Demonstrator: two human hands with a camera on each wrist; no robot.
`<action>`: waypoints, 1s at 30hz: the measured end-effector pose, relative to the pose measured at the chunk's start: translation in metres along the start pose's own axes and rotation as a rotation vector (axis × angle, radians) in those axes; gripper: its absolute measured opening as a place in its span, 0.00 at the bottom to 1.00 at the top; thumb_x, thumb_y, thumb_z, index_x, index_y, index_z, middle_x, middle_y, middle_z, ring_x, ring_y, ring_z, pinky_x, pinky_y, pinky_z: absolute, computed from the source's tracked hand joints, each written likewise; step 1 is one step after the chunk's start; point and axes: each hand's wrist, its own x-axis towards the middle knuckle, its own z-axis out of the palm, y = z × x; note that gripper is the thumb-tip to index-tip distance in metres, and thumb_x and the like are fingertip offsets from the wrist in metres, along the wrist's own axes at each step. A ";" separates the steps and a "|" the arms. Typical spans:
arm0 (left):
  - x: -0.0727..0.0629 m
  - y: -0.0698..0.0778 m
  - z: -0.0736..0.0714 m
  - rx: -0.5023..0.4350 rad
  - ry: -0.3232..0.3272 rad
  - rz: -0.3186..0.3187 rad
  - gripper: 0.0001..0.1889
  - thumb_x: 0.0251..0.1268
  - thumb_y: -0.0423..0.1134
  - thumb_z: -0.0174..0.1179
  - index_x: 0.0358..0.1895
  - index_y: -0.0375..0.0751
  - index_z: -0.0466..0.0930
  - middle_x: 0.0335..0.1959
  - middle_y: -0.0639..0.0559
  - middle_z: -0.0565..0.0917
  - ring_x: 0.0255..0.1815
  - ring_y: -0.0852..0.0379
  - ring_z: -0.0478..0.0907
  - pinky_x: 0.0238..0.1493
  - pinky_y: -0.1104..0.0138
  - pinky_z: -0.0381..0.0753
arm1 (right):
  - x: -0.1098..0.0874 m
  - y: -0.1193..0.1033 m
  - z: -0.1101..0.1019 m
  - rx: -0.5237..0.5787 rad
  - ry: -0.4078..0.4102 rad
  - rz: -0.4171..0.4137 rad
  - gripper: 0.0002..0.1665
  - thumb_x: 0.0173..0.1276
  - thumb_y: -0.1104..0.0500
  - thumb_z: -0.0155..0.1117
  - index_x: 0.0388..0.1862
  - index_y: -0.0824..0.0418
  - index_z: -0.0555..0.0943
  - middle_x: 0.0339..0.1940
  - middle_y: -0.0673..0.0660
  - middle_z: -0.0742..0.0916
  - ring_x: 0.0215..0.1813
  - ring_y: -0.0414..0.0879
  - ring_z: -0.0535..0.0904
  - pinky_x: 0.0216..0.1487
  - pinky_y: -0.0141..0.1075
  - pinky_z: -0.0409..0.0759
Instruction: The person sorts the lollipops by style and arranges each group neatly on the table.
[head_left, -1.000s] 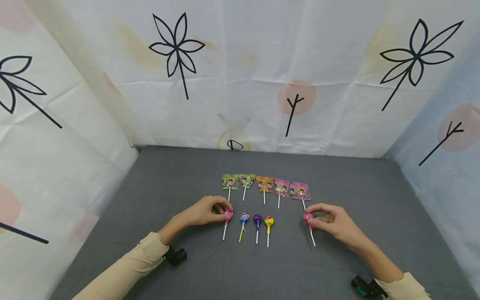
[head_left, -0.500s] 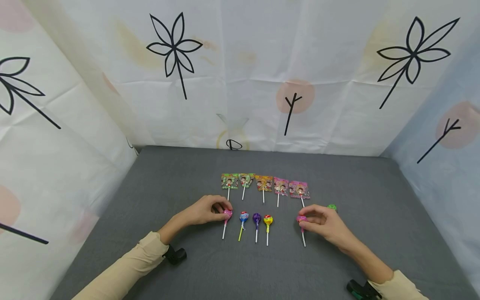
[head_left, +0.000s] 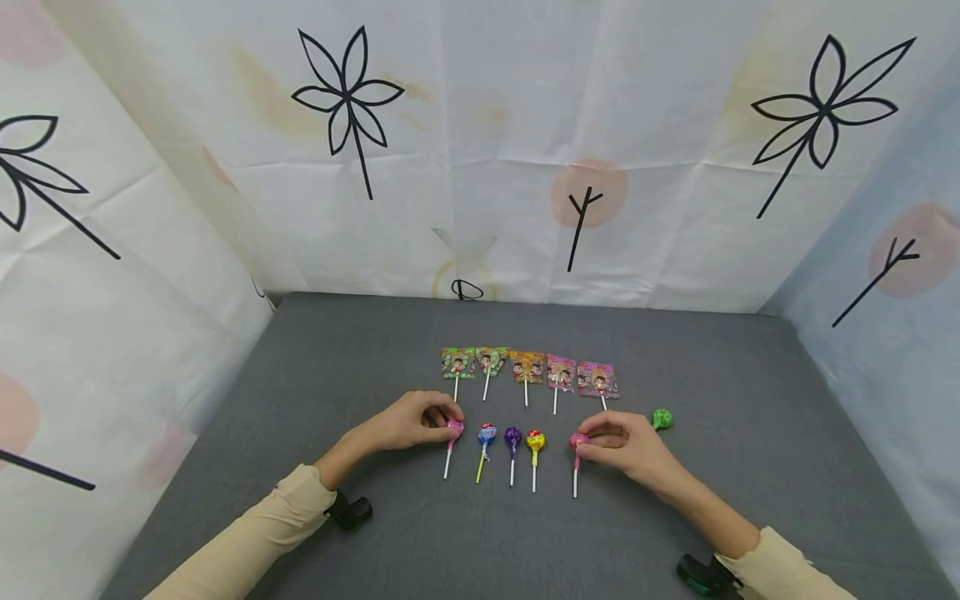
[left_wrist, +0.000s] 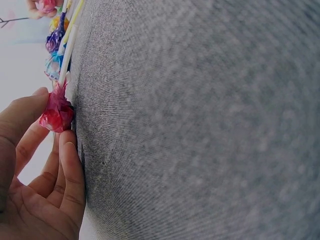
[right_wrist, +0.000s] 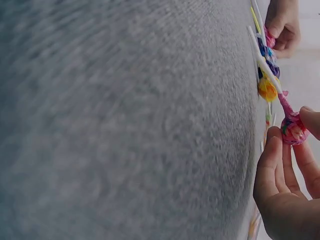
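My left hand [head_left: 420, 419] pinches the wrapped head of a pink lollipop [left_wrist: 58, 116] at the left end of the near row. Its white stick points toward me. On the right, my right hand [head_left: 626, 446] holds another pink lollipop [right_wrist: 294, 129] by the head between thumb and fingers, stick toward me. Between the hands lie a blue lollipop [head_left: 487, 434], a purple lollipop [head_left: 513, 437] and a yellow lollipop [head_left: 536, 441], side by side. A green lollipop [head_left: 662, 419] lies just behind the right hand, its stick hidden.
Behind the near row, several flat-packed lollipops lie in a line, from a green packet [head_left: 458, 363] at left to a pink packet [head_left: 597, 380] at right. All rest on a grey cloth-covered table [head_left: 360, 350], with patterned white curtains [head_left: 465, 150] at its back and sides.
My right hand has moved left with its pink lollipop, closer to the yellow one, and the stick has swung straighter. The green lollipop has come into view behind it. My left hand stays put.
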 end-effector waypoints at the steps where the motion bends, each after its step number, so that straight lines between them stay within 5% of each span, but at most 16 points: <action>1: 0.000 0.000 0.000 0.002 0.000 -0.001 0.09 0.71 0.41 0.67 0.50 0.48 0.85 0.41 0.63 0.82 0.40 0.61 0.79 0.41 0.65 0.79 | 0.001 0.000 0.001 -0.001 -0.008 -0.006 0.17 0.66 0.66 0.74 0.49 0.74 0.82 0.44 0.67 0.87 0.44 0.48 0.87 0.42 0.37 0.83; 30: 0.000 0.000 0.000 -0.006 0.001 0.003 0.09 0.70 0.40 0.68 0.50 0.46 0.85 0.41 0.62 0.83 0.40 0.62 0.79 0.41 0.65 0.79 | 0.020 -0.001 0.019 -0.177 -0.022 -0.110 0.10 0.66 0.66 0.74 0.43 0.69 0.86 0.37 0.58 0.89 0.38 0.51 0.86 0.37 0.33 0.81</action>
